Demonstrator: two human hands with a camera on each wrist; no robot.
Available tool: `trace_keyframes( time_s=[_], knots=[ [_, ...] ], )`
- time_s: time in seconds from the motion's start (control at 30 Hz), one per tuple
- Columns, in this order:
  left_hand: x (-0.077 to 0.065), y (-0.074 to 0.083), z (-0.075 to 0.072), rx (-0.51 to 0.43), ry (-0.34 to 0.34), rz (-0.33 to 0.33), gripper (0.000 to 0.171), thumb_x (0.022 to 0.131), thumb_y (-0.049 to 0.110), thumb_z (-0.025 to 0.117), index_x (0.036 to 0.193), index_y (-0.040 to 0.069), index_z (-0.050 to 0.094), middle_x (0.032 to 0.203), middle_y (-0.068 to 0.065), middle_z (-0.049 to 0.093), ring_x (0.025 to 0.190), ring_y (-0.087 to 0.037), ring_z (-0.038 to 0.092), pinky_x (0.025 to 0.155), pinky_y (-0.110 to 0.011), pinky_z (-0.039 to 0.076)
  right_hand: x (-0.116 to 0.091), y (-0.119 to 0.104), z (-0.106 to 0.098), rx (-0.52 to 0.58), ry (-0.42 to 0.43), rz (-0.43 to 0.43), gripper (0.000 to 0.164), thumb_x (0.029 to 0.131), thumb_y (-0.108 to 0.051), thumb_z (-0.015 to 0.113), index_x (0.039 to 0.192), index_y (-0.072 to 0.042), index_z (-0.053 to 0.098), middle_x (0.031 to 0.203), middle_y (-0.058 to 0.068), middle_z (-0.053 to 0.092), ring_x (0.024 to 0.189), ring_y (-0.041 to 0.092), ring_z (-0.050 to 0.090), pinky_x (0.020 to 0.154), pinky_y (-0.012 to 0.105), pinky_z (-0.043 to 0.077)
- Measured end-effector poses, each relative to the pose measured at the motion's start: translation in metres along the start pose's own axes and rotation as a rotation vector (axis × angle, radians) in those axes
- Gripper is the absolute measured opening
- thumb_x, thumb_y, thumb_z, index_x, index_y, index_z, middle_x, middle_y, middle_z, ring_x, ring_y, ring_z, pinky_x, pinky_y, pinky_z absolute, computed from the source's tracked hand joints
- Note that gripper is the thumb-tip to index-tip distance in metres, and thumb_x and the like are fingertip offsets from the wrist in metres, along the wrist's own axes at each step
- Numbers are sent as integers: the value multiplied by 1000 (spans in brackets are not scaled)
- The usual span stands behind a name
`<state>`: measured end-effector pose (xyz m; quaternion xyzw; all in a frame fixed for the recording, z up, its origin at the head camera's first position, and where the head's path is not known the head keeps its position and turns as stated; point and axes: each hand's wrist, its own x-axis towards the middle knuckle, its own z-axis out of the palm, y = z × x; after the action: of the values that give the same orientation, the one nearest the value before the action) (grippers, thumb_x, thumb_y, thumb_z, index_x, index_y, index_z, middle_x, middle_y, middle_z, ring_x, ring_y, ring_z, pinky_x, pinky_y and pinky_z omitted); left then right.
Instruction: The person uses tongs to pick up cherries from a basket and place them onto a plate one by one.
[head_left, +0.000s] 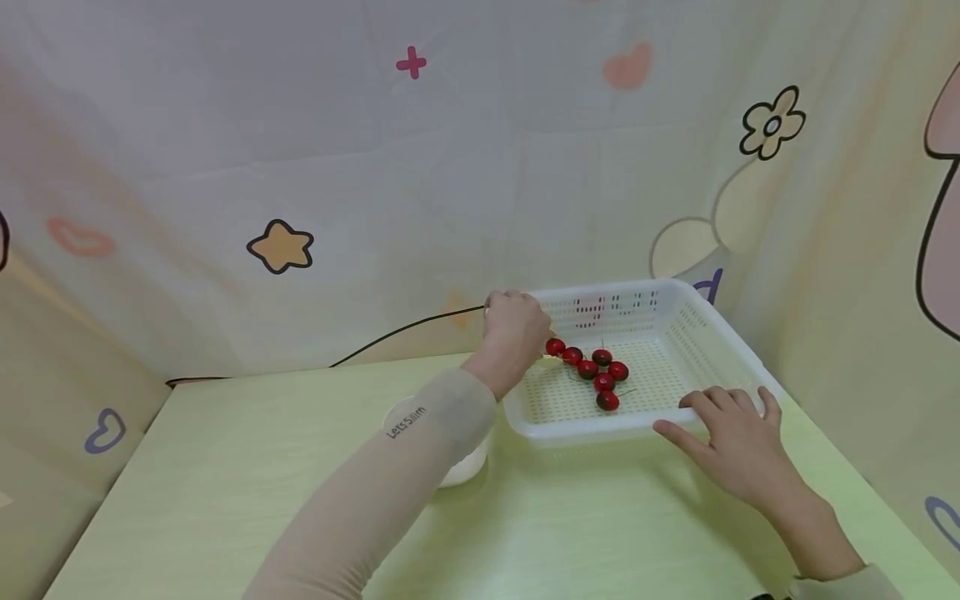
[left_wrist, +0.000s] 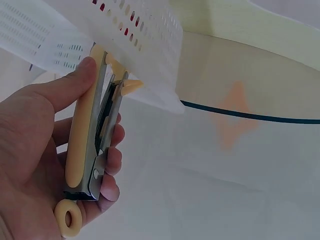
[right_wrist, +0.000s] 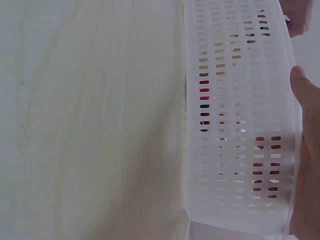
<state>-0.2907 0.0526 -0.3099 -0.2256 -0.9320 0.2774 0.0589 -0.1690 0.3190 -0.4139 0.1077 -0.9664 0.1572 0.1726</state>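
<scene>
My left hand (head_left: 516, 333) reaches over the left end of a white plastic basket (head_left: 592, 429). It grips a pair of tongs (left_wrist: 85, 135) with cream-yellow handles, metal arms and a pull ring at the end. In the head view the tongs' yellow tip shows low inside the basket, close to the leftmost of several dark-red cherries (head_left: 587, 369). These lie loosely grouped on the basket's slotted floor, some with thin stems. My right hand (head_left: 738, 446) holds the basket's front rim near the right corner, fingers over the edge and thumb along the outer side.
A white bowl (head_left: 468, 468) stands left of the basket, partly hidden by my left forearm. The pale wooden table (head_left: 247, 450) ends at a patterned curtain (head_left: 450, 167) behind. A dark cable (head_left: 405, 329) runs along the curtain towards my left hand.
</scene>
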Motion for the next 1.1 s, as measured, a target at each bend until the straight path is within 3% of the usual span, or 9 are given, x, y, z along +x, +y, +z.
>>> trace_keyframes(
  time_s=[0.23, 0.47, 0.83, 1.1],
  knots=[
    [4, -4, 3, -81, -39, -32, 16, 105, 20, 59, 107, 21, 75, 91, 4, 65, 81, -14, 54, 73, -32, 49, -1, 0, 2, 1, -2, 3, 50, 97, -55, 66, 113, -7, 66, 115, 18, 64, 111, 46, 49, 105, 78, 4],
    [6, -5, 7, -186, -59, -48, 18, 104, 19, 57, 106, 21, 75, 96, 5, 67, 82, -15, 56, 73, -33, 48, 0, 0, 5, 3, 16, -4, 50, 96, -54, 67, 113, -8, 66, 114, 17, 64, 110, 45, 50, 105, 78, 5],
    [6, -10, 15, -266, -73, -50, 18, 102, 36, 64, 100, 21, 75, 91, 5, 68, 78, -14, 59, 67, -33, 49, 0, 2, 5, -6, 31, -12, 48, 96, -54, 67, 112, -9, 67, 113, 16, 64, 109, 44, 50, 106, 77, 4],
    [7, -14, 22, -336, -74, -55, 19, 101, 33, 65, 92, 18, 72, 80, 4, 63, 71, -14, 53, 60, -30, 45, -1, 2, 4, -11, 32, -9, 49, 96, -54, 67, 112, -8, 67, 113, 17, 64, 110, 45, 50, 106, 77, 4]
  ],
)
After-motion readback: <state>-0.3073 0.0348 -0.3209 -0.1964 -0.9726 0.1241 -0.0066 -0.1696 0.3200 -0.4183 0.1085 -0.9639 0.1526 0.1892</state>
